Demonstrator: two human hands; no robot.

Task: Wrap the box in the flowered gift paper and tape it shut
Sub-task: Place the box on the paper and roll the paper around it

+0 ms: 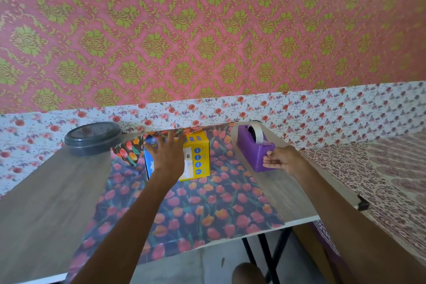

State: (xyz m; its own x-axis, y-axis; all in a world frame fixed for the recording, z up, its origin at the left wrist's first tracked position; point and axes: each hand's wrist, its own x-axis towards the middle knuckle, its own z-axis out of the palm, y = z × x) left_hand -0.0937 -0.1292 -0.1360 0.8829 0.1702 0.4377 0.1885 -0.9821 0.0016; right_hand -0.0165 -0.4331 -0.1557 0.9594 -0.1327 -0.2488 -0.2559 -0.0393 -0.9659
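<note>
Head camera shows the left hand (pixel 167 157), fingers spread wide, pressing the far edge of the dark tulip-printed gift paper (pixel 196 210) onto the yellow-and-blue cardboard box (pixel 198 152), which sits on that sheet. The right hand (pixel 280 160) touches the cutter end of the purple plastic tape dispenser (pixel 252 147); I cannot tell whether it pinches tape.

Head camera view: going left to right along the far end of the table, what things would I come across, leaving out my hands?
From the left: dark round lidded container → yellow and blue box, standing on the flowered paper → purple tape dispenser.
</note>
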